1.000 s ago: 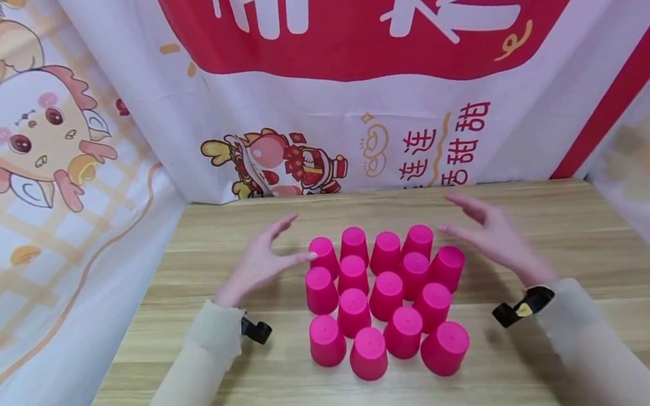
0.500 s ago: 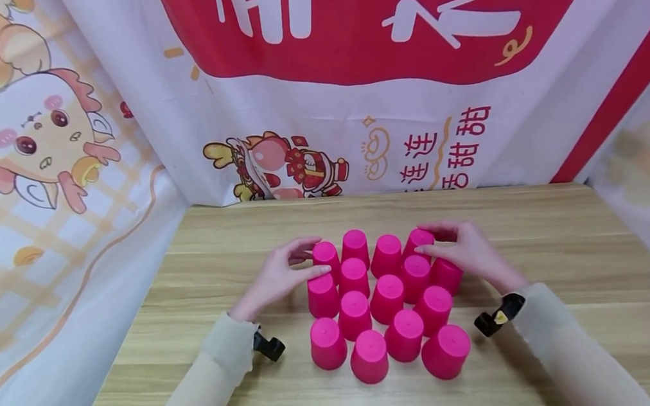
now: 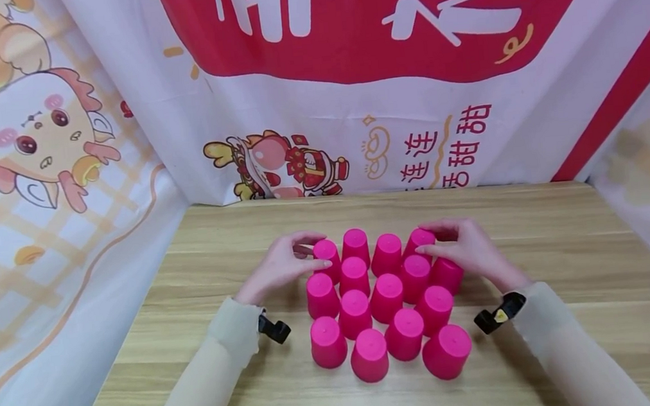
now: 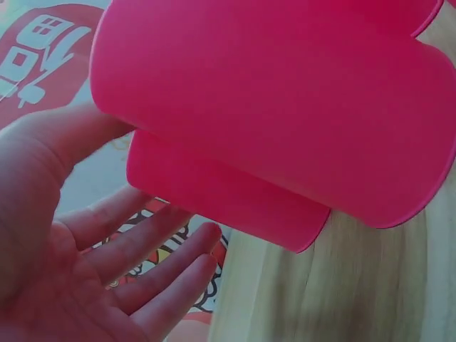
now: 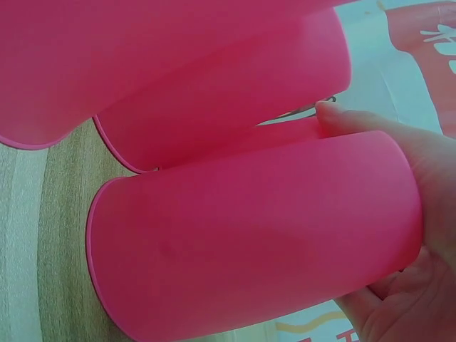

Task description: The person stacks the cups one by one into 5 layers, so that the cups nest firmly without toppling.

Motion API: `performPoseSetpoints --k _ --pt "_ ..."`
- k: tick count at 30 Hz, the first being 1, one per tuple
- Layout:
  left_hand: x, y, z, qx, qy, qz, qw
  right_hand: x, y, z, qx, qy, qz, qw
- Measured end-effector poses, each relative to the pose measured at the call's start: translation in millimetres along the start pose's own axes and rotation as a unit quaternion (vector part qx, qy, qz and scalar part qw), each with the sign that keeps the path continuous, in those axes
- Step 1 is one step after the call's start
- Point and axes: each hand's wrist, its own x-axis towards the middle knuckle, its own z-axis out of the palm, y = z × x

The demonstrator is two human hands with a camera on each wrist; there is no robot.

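Observation:
Several pink cups stand upside down in uneven rows. At the back left corner, my left hand (image 3: pixel 280 268) pinches a cup (image 3: pixel 326 254) between thumb and fingers. My right hand (image 3: pixel 471 251) grips the back right cup (image 3: pixel 423 238) the same way, its palm beside another cup (image 3: pixel 446 274). In the left wrist view, a near cup (image 4: pixel 278 100) partly covers the cup (image 4: pixel 221 189) at the left hand's (image 4: pixel 85 256) fingers. A large cup (image 5: pixel 249 235) in the right wrist view hides part of the right hand (image 5: pixel 420 214) and the cup it holds.
The cups stand on a wooden table (image 3: pixel 248 390). Behind it hangs a white and red printed cloth (image 3: pixel 316 100), with another patterned cloth (image 3: pixel 91 249) along the left side. A front row cup (image 3: pixel 369 356) is nearest the camera.
Both hands have come inward from outside the group to the back corner cups. In the last half second the left hand has shifted slightly; the right has barely moved.

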Motion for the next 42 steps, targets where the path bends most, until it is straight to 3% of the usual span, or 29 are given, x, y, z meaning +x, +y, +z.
performPoseSetpoints --k 6,14,21,27,34,39,42 --pt "7.3 -1.6 -1.4 0.018 0.003 0.023 0.9996 -1.1 -0.5 -1.5 0.004 -0.002 0.018 0.9998" --pt "36.8 -11.3 -16.3 0.006 0.087 0.057 0.9945 -1.7 -2.4 -1.6 0.005 -0.008 0.027 0.9996" --pt "61.1 -29.9 -20.9 0.019 0.136 0.043 0.9896 -1.1 -3.1 0.1 0.0 -0.013 0.011 0.9999" --pt "69.7 -35.7 -22.5 0.035 0.142 0.037 0.9886 0.8 -3.0 -1.0 -0.002 -0.016 0.003 0.9999" --pt "74.5 -38.0 -25.4 0.037 0.143 0.026 0.9886 10.6 -8.3 -11.1 -0.036 -0.014 -0.071 0.9967" --pt "75.7 -34.1 -25.6 0.033 0.144 0.038 0.9883 26.1 -25.4 -32.0 -0.038 0.034 -0.107 0.9929" --pt "76.0 -32.7 -25.2 0.035 0.143 0.038 0.9883 40.2 -40.8 -44.0 -0.04 0.06 -0.109 0.9914"
